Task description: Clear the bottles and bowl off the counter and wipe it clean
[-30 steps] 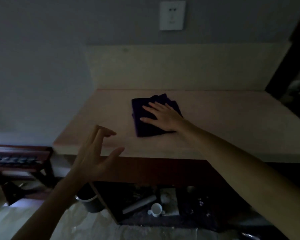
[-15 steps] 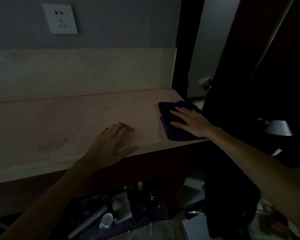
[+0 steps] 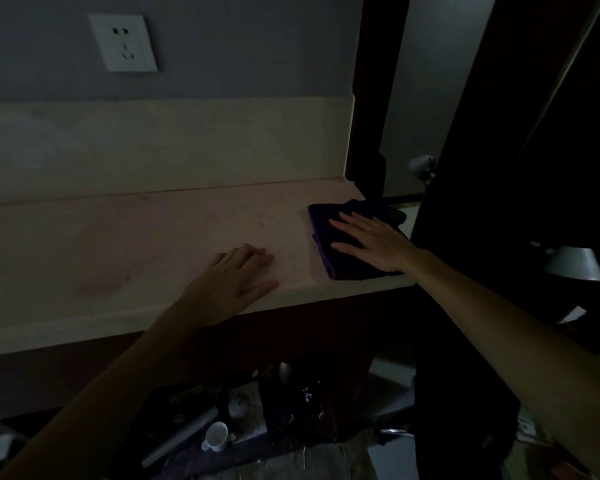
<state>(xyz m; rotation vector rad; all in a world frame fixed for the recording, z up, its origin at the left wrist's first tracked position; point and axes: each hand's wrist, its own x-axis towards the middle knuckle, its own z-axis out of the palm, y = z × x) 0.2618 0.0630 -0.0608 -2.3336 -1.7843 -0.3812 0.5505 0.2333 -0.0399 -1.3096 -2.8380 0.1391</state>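
Note:
The pale counter (image 3: 118,244) runs across the dim view, with no bottles or bowl on it. A dark purple folded cloth (image 3: 329,226) lies at the counter's right end, near the front edge. My right hand (image 3: 374,242) lies flat on the cloth, fingers spread and pointing left. My left hand (image 3: 232,284) rests palm down on the counter's front edge, left of the cloth, fingers apart and holding nothing. A faint reddish stain (image 3: 101,284) shows on the counter at the left.
A backsplash (image 3: 153,147) and a wall socket (image 3: 123,43) stand behind the counter. A dark door frame (image 3: 368,98) borders its right end. On the floor below lie a white cup (image 3: 215,436), a pale tube and other clutter. A grey lamp shade (image 3: 574,263) sits at right.
My right hand has slid the cloth from mid-counter to the right end over the last second. My left hand came down from the air onto the counter's front edge. The view swung right.

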